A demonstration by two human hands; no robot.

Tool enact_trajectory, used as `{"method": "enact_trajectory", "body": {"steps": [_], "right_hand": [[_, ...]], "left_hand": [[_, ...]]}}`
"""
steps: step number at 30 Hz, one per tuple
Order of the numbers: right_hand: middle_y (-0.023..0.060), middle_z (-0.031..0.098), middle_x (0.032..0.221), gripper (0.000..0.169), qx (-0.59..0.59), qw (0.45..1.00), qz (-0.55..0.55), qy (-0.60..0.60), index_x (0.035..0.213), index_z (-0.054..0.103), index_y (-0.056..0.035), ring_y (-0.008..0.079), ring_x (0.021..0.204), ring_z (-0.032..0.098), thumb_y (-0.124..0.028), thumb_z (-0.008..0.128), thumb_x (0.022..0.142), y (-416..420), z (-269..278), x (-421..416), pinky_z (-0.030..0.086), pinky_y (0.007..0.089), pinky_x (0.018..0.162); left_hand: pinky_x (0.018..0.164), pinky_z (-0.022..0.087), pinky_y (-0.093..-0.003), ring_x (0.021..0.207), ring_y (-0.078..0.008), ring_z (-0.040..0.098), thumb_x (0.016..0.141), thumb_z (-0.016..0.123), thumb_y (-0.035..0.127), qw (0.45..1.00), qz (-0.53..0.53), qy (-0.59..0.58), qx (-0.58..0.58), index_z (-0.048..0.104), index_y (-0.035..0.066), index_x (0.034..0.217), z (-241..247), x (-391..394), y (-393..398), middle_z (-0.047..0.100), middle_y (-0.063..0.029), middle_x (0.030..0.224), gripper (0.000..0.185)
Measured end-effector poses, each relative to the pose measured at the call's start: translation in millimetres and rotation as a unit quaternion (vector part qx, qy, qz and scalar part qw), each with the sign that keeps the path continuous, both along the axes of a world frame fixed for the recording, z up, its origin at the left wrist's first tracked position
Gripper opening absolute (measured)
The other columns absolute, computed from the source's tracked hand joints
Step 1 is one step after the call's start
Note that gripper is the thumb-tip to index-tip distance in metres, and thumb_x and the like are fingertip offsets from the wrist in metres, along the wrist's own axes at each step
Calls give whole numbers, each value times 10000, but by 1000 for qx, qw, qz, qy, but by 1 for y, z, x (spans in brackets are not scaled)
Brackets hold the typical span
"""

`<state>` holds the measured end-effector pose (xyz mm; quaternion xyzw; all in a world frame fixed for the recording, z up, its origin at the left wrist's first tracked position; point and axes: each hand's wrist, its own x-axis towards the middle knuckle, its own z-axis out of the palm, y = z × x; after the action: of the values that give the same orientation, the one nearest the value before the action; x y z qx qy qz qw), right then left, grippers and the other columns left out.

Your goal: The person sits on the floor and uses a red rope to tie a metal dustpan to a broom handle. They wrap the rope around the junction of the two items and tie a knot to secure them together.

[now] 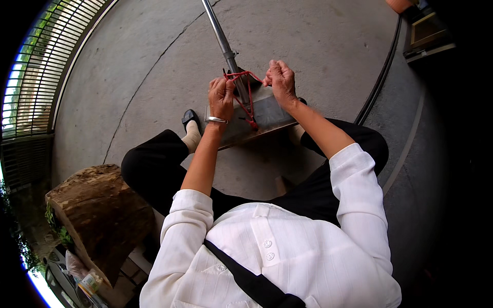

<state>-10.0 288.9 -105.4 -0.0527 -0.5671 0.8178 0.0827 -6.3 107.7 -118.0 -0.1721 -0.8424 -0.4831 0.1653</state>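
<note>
A red cord (pixel 250 90) runs around a metal pole (pixel 221 36), whose lower end meets a grey metal pan (pixel 269 111) like a large dustpan or shovel blade. My left hand (pixel 221 96), with a silver bracelet at the wrist, is closed on the cord just left of the pole. To the right of the pole, my right hand (pixel 281 79) pinches the cord's other part, which is stretched between the two hands. A red knot (pixel 253 124) lies on the pan, close to its near edge. The pan rests between my feet.
Concrete floor (pixel 161 88) with a long crack surrounds the pan. A large brown rock or wood block (pixel 100 208) stands at lower left, near plastic bags (pixel 88 279). A barred metal gate (pixel 42 69) is at upper left. Dark cables (pixel 379 81) and a wood-framed item (pixel 427 32) lie right.
</note>
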Motion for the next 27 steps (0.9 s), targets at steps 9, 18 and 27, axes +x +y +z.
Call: {"method": "enact_trajectory", "body": {"steps": [9, 18, 27], "right_hand": [[18, 418, 648, 286, 200, 972, 78, 96, 778, 415, -46, 95, 627, 378, -278, 418, 946, -27, -1, 54, 378, 245, 584], [5, 434, 677, 295, 250, 965, 17, 81, 768, 402, -49, 77, 635, 394, -280, 400, 952, -26, -13, 53, 380, 222, 591], [74, 449, 577, 278, 284, 959, -11, 5, 734, 428, -30, 151, 542, 414, -243, 524, 884, -26, 17, 21, 386, 326, 515]], "left_hand": [[738, 431, -345, 674, -245, 544, 882, 500, 145, 995, 5, -38, 88, 520, 2, 712, 5, -2, 5, 541, -100, 682, 222], [533, 396, -340, 605, -256, 542, 877, 514, 209, 999, 32, 2, 16, 568, 23, 776, 9, 0, 5, 545, -104, 670, 218], [629, 409, -254, 670, -115, 496, 921, 470, 214, 979, 38, -41, 196, 591, 10, 799, 6, -1, 4, 567, -44, 731, 266]]}}
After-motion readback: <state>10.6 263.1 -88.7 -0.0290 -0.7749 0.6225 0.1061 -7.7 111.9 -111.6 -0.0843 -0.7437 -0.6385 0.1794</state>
